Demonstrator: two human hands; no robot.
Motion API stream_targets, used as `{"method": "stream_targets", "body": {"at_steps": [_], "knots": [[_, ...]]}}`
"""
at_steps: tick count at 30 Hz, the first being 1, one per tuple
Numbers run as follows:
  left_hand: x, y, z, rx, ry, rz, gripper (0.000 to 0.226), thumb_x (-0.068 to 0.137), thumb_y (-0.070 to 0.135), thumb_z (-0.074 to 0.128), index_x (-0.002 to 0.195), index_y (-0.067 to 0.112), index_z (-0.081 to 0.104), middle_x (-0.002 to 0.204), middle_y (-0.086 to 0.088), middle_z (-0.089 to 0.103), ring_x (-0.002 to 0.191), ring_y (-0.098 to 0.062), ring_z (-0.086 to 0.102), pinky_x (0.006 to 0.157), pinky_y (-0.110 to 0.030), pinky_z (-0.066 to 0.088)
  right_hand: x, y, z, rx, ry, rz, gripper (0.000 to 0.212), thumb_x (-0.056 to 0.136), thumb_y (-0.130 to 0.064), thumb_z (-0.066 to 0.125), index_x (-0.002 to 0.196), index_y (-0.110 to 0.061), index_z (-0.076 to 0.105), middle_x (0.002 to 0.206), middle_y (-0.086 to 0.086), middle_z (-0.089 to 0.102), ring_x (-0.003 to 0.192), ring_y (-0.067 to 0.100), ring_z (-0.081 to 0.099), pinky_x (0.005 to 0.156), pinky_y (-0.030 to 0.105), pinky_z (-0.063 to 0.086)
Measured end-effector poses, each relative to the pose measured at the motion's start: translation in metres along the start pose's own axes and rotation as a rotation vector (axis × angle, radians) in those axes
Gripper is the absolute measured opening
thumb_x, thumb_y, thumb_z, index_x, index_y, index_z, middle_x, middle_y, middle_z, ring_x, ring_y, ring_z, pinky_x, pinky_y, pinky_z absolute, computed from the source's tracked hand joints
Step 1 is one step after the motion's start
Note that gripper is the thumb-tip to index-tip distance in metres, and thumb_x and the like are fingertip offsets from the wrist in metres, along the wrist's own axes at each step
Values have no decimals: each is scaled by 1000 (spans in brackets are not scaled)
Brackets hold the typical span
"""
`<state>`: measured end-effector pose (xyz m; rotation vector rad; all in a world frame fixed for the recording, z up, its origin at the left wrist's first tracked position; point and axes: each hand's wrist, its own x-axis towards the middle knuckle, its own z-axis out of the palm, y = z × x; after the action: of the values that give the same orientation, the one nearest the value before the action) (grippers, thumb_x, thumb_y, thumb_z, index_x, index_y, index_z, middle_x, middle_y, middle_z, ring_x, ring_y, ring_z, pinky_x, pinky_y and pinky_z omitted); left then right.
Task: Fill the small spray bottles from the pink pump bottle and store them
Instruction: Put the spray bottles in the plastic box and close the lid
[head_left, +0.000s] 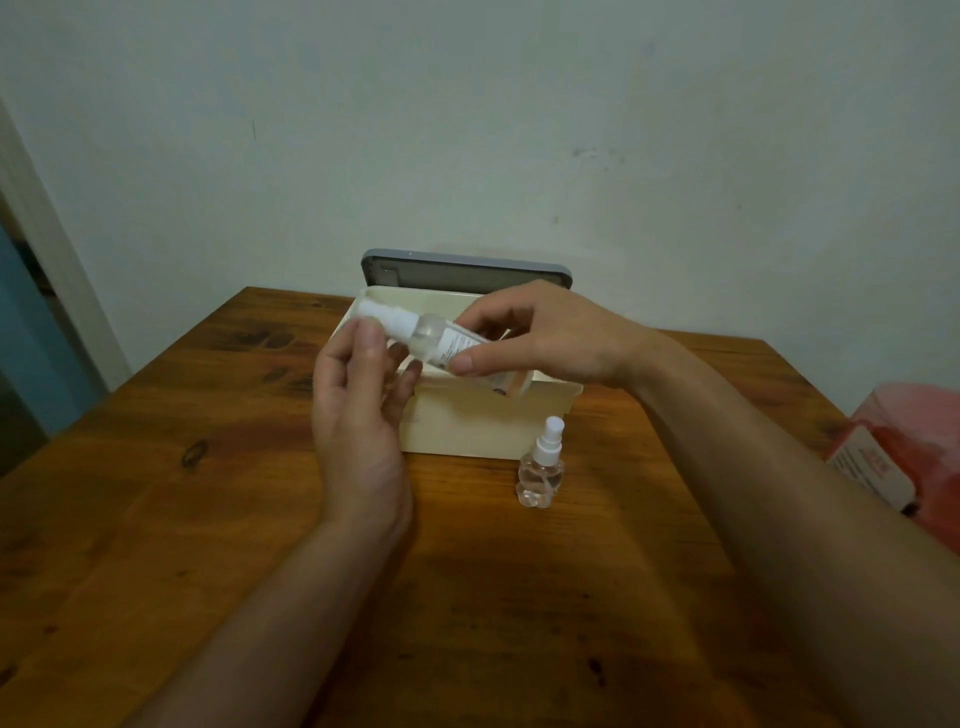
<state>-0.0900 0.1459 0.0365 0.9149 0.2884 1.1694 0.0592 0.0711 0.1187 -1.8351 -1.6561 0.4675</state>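
Centre of the frame: your right hand (550, 332) pinches the clear body of a long spray bottle (431, 338) between thumb and fingers. The bottle lies tilted, its white spray head toward the upper left and its base toward the lower right, above the open cream box (467, 426).

Your left hand (358, 415) is raised just left of the bottle, palm turned toward it and fingers loosely curved. Its thumb tip lies beside the spray head and its fingertips lie under the bottle's neck; you cannot tell whether this hand grips the bottle or only touches it.

The box stands on the wooden tabletop (208, 519), its grey lid (467, 270) upright behind it against the wall. A small bear-shaped spray bottle (541, 467), holding pale pink liquid, stands upright just in front of the box, right of centre. The pink bottle (914, 447) with a white label is cut off by the right edge of the frame.
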Motion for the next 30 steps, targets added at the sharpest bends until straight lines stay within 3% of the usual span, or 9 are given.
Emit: {"method": "stream_targets", "body": {"at_steps": [3,7,10,14,17,21,25,30], "knots": [[-1,1,-3,261,24,194,21,95,45,49,106,32,61,108,6,70,98,-14,67,76,-28,55,1,4,-10,41,119,32,17,82,-41,71,98,-33,72,94,-13,71,88,2,65,78,22,50],[-9,1,-3,535,-213,429,11,92,42,53,99,37,60,92,10,67,86,-16,65,69,-30,55,11,15,-16,56,293,103,19,80,-40,74,95,-29,73,91,-9,72,88,9,67,82,31,54],[-18,-8,-3,844,-421,437,27,85,51,55,103,32,62,91,18,64,86,-6,62,66,-22,54,24,24,-16,-126,298,185,25,78,-43,75,97,-27,71,90,-11,69,86,12,65,78,32,53],[-25,-20,-1,1158,-656,412,53,81,69,49,121,36,57,108,23,58,95,5,55,78,-18,52,41,34,-13,-435,179,300,32,76,-47,72,101,-26,69,90,-9,67,79,8,62,70,28,50],[-27,-25,-1,1204,-724,385,60,79,74,48,128,38,52,120,21,59,102,7,52,83,-12,45,53,39,-8,-613,56,365,32,77,-45,71,100,-23,69,90,-4,68,80,14,62,72,32,53],[-29,-28,-1,1215,-690,353,68,76,73,55,134,40,46,124,23,58,105,7,53,86,-16,46,66,44,3,-745,-41,405,35,77,-44,71,100,-18,70,90,-2,68,81,18,63,67,31,52],[-29,-32,0,1220,-654,307,68,77,64,67,136,39,45,126,21,60,106,6,55,88,-23,51,76,50,12,-761,-102,436,35,81,-41,70,104,-15,69,92,0,67,84,19,63,77,36,55],[-31,-42,1,1242,-666,244,63,76,62,69,131,42,45,126,22,60,100,10,48,81,-13,42,84,60,19,-747,-177,471,30,85,-31,68,108,-12,68,92,2,66,84,19,62,82,34,54]]}}
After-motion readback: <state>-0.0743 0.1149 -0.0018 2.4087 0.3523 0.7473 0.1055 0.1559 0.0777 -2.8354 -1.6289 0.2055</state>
